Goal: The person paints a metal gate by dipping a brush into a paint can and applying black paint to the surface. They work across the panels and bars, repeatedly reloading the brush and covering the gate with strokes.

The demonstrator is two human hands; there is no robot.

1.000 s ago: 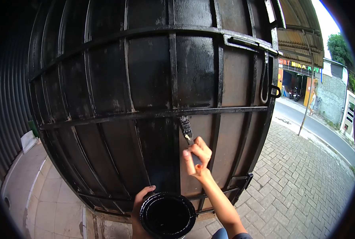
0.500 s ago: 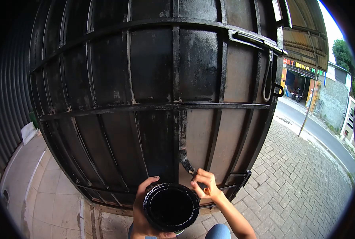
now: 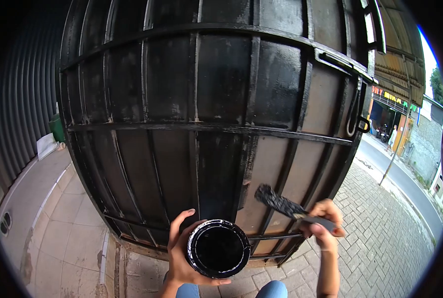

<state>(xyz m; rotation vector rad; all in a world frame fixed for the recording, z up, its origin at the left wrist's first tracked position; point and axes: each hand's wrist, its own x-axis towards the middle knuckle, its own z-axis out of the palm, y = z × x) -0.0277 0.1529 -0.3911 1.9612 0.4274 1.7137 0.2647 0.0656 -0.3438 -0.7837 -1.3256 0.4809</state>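
Observation:
My left hand [image 3: 180,256] is wrapped round the side of a can of black paint [image 3: 219,223], low in front of the gate, with the dark inside facing up at me. Out to the right, my right hand [image 3: 327,224] grips the handle of a paintbrush [image 3: 282,202]. Its bristles are coated in wet black and point left, apart from the can. Behind both stands a large metal gate [image 3: 224,84] with ribs and crossbars. Glossy black covers its upper middle panels, while bare brownish metal [image 3: 268,164] shows on lower right panels.
A latch bar [image 3: 343,64] and ring stick out at the gate's right edge. Brick paving [image 3: 375,223] spreads right towards a road, where a person [image 3: 392,138] stands near a shopfront. Corrugated sheeting [image 3: 20,104] and a green bin [image 3: 57,128] are on the left.
The brush has swung right, away from the bare strip by the middle rib, and turned more level. The can stays low in my left hand, and the view has shifted left.

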